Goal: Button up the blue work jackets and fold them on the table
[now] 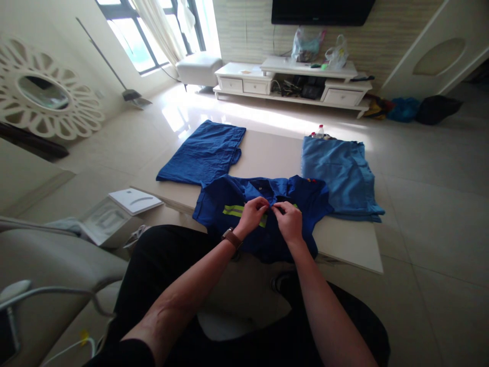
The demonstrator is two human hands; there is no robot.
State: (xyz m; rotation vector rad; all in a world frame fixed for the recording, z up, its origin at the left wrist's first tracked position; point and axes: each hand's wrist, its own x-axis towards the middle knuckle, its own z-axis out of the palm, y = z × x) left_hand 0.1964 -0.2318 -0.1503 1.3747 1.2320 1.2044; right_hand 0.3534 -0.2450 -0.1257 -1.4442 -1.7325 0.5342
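Head view, logged from my remote station. The left hand and right hand are both closed to a pinch, with the other fingers loosely curled. Neither hand is released. Both grasp the front opening of a dark blue work shirt, just below its collar. The hands sit close together, their fingertips almost meeting. I cannot tell whether a button lies between the fingertips; that spot is too small and dark to read.

Shirt position: flat on a white-topped low table, at the near edge, with its lower part hanging over that edge toward the person's lap. A yellow-green reflective stripe crosses the shirt just beside the left hand. A brown-strapped wristwatch sits on the left wrist.

Also on the table: a folded dark blue garment on the left, well clear of the shirt's collar, and a folded lighter blue garment on the right, touching the shirt's sleeve. A plastic bottle stands behind the lighter garment. Beyond the table stands a white TV stand holding plastic bags.
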